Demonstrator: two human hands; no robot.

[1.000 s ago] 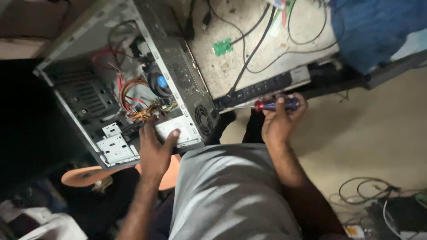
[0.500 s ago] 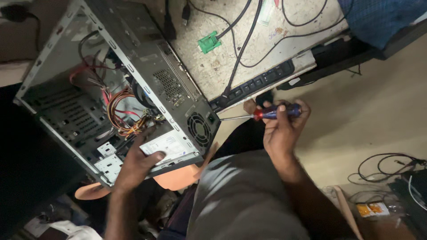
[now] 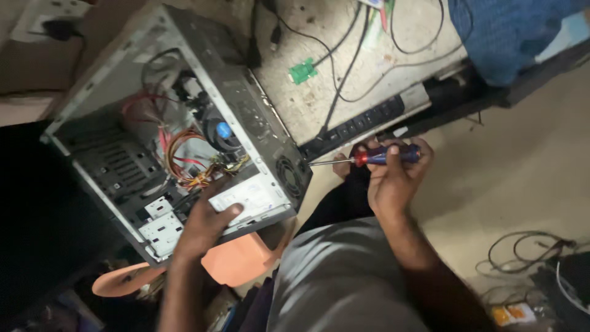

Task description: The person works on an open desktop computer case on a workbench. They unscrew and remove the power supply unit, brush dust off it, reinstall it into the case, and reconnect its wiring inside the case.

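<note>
- Your right hand (image 3: 393,181) is clamped around the blue and red handle of the screwdriver (image 3: 378,157), whose thin shaft points at the back corner of the computer case (image 3: 246,117), just beside the round fan grille (image 3: 287,175). If the tip is not seated square before you turn, it could skid off and scratch the metal or jab the grille
- Your left hand (image 3: 206,224) lies flat with fingers spread on the grey power supply (image 3: 255,197) inside the open case, pressing rather than gripping. That hold steadies the case only lightly, so a hard push from the tool could make the case slide or twist on the orange stool (image 3: 236,261) under it
- The case sits tilted, part on the stool and part against the workbench (image 3: 399,43). It looks poorly supported, and a shove could tip it toward your lap
- A bundle of red, yellow and orange wires (image 3: 187,163) lies loose just beside your left fingers. Shifting that hand could snag them and pull a plug loose
- The fan with the blue centre (image 3: 222,132) sits near the wires, so a slipped tool or dropped screw could land among its blades
- A black power strip (image 3: 369,120) and several black cables (image 3: 341,80) run along the bench edge close to the tool. I cannot tell whether anything is live, so treat a stray metal tip there as a risk
- More cables (image 3: 522,249) coil on the floor by your right side and could catch a foot
</note>
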